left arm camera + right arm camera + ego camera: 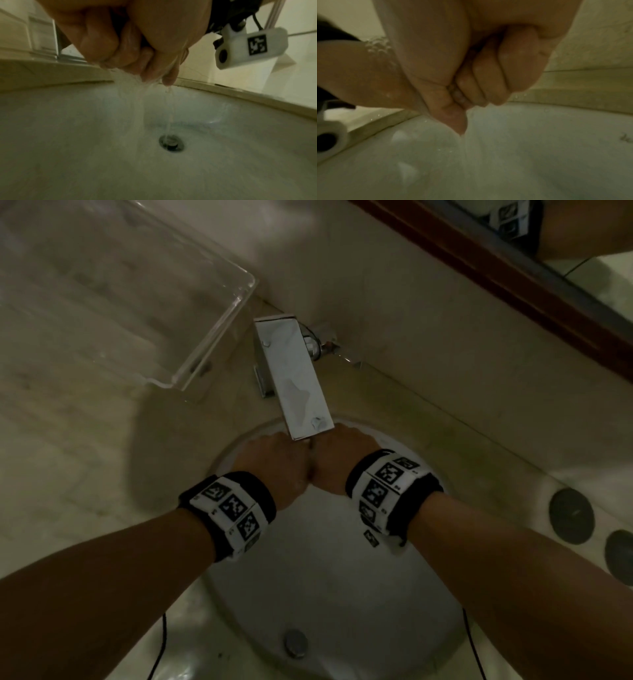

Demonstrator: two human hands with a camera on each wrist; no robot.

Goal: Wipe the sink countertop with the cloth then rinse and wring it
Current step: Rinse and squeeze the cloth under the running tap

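Note:
My left hand (274,460) and right hand (342,457) are pressed together as fists under the tip of the square chrome faucet (294,378), above the white sink basin (342,594). The cloth is almost wholly hidden inside them. Only a pale wet sliver (130,39) shows between the curled fingers, seen in the right wrist view as a glistening bit (458,94). Water (133,101) streams off the left hand (102,40) and the right hand (488,67) toward the drain (171,143).
A clear acrylic tray (137,292) stands on the marble countertop (68,457) to the left of the faucet. Two dark round objects (571,515) lie on the counter at the right. A wood-framed mirror (496,268) runs along the back wall.

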